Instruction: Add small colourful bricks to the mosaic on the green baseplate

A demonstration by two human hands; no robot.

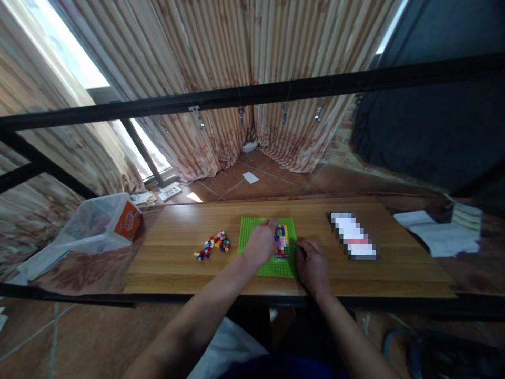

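Baseplate [276, 269], green and studded, lies flat at the middle of the wooden surface [177, 223], towards its near edge. Its sides run square to the surface's edges. The view is too flattened to tell whether it is longer from near to far or from left to right.

A clear plastic box [94, 223] with an orange label sits tilted off the far left corner. White papers [434, 231] lie past the right end. A long slab [353, 242] right of the baseplate is blurred out and cannot be identified.

The left hand [260, 243] rests on the baseplate's left half, covering it. Its fingers curl against the far left side of the block build [281, 239]. Whether they pinch a block cannot be told. The right hand [313, 266] sits at the baseplate's near right edge with its fingers bent inward towards the build. Its grip is hidden too.

The multicoloured build stands on the baseplate between the two hands, its long axis running near to far. Loose blocks [215, 245] lie left of the baseplate in a ragged strand that runs from near left to far right.
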